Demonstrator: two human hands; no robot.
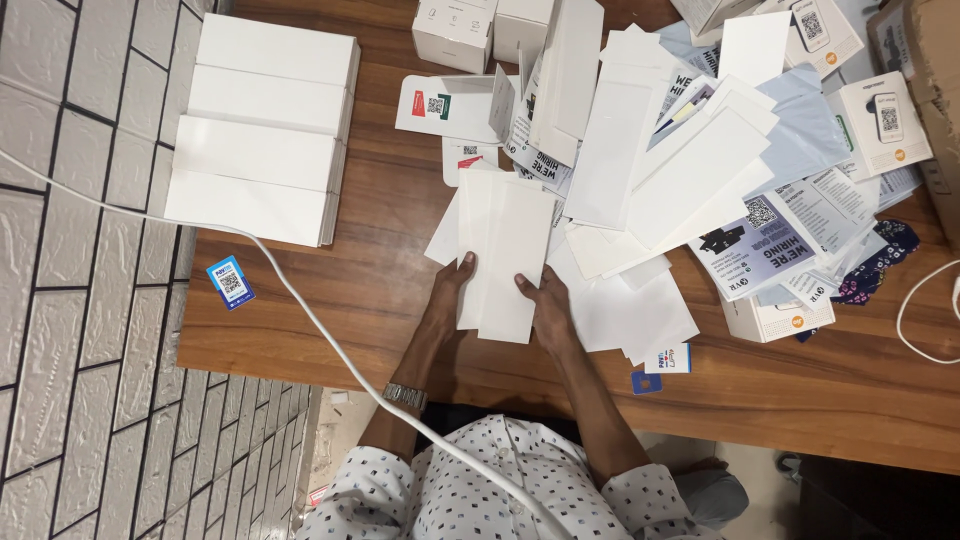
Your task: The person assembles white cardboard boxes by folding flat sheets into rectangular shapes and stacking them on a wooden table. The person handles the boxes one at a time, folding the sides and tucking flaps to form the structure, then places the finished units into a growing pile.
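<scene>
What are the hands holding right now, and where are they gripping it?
Both hold a small stack of white envelopes at its near end: left hand on the left edge, right hand on the right edge.

- A wooden desk [330, 300] with a warm brown grain fills the middle of the view, its near edge running across the lower part.
- Left of the desk stands a wall [60, 330] of pale grey brick-pattern tiles with dark joints.
- A white cable [300, 310] runs from the left edge across the wall and the desk's corner, down toward the bottom.
- The floor [340, 440] below the desk's edge is pale.
- Light is even and soft, without hard shadows.
</scene>
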